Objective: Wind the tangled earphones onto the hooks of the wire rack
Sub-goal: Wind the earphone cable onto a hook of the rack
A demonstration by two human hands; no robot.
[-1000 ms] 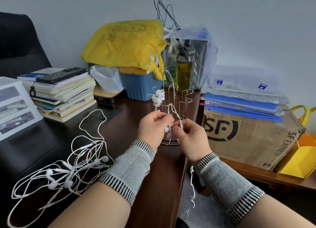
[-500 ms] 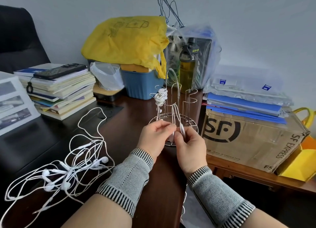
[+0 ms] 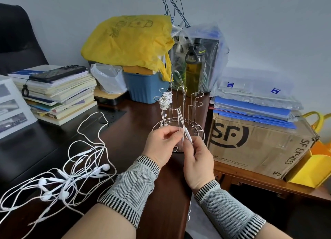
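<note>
While one set of earphones sits wound on a hook of the wire rack, the left hand and right hand hold its loose end in front of the rack, each pinching the thin white cord between curled fingertips, the right at the inline remote. More tangled earphones lie on the dark desk to the left. Limp, light and quick to snag, the cord is probably best held just behind a stiff part like the remote or a bud.
</note>
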